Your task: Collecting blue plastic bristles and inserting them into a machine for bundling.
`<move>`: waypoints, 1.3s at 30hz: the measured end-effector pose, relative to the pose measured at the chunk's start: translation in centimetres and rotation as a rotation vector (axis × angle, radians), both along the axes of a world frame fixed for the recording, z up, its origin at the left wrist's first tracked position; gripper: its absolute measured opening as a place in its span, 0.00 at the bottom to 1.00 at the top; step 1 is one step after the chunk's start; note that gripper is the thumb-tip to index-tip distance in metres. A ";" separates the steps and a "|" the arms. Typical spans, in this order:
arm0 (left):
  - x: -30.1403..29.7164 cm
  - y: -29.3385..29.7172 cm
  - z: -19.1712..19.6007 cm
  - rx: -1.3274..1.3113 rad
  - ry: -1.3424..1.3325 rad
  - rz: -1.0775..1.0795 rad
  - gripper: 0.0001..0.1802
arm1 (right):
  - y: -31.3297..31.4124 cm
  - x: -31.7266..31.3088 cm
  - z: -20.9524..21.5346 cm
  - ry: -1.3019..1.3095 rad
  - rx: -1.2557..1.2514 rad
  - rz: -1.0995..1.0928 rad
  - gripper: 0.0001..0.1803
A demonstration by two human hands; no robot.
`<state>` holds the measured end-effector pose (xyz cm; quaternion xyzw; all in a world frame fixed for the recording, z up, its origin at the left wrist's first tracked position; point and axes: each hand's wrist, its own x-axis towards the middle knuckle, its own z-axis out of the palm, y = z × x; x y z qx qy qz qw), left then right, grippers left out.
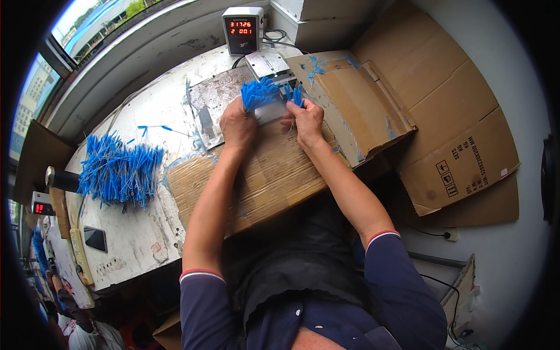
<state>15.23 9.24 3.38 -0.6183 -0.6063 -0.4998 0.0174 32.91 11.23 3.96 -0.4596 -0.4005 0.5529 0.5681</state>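
My left hand (238, 125) is closed around a thick bundle of thin wire pieces with blue ends (259, 93), the blue tips pointing away from me. Close beside it, my right hand (309, 121) pinches a few more blue-ended wire pieces (297, 96). Both hands are above the far edge of a cardboard sheet (274, 175), in front of a small metal fixture (269, 63). To the left lies a large loose pile of the same blue-ended wire pieces (119, 172). My fingers partly hide the wire shafts.
A box with a red digital display (242, 32) stands behind the fixture. A metal plate (213, 102) lies on the white table. Cardboard flaps (449, 99) rise at the right. A phone (95, 239) and power strip (80, 256) are at the left; another person's hand (57, 284) shows beyond.
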 end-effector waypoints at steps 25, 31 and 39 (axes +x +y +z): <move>-0.2 -0.3 0.3 0.029 -0.247 0.105 0.05 | -0.4 0.4 0.9 -0.180 0.006 0.058 0.06; -0.6 -0.2 -0.3 0.015 -0.178 0.122 0.05 | -0.1 -0.7 0.9 -0.443 0.054 -0.011 0.07; -1.0 0.2 -0.8 0.003 -0.136 0.133 0.09 | 0.6 -1.5 0.7 -0.493 0.020 -0.058 0.08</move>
